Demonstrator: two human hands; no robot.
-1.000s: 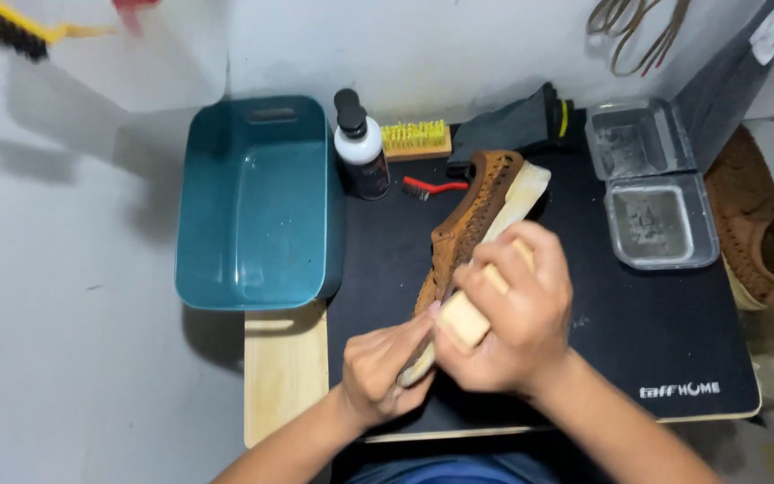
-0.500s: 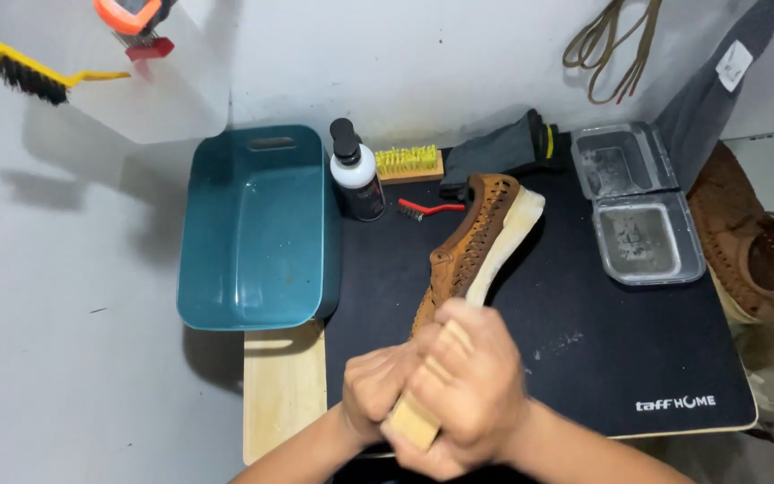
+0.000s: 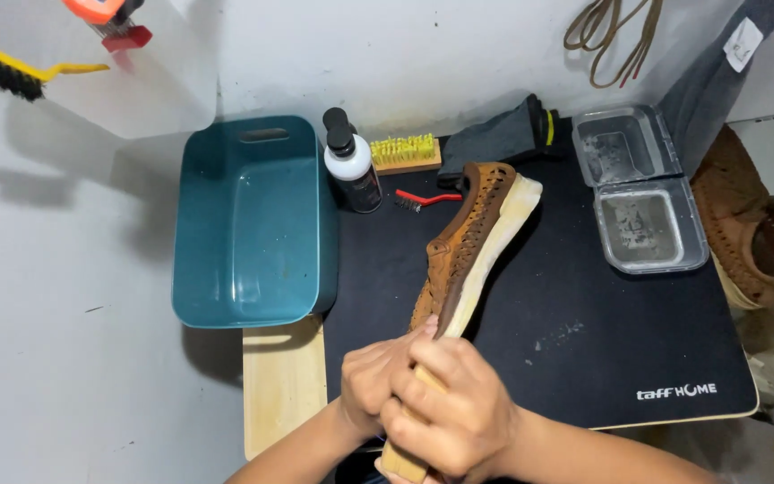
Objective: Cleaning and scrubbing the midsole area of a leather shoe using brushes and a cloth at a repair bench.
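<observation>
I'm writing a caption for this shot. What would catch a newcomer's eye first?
First, the brown woven shoe with a cream sole, lying on its side across the black mat, its near end gripped by the left hand and the right hand at bottom centre. Next, the big teal plastic tub left of it, with the black pump bottle beside its far corner.

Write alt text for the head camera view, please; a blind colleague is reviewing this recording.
Two bare hands, left hand and right hand, grip a wooden-handled tool against the near end of a brown woven shoe lying on its side on a black mat. Beyond it are a teal tub, a pump bottle, small brushes and a clear open container.
</observation>
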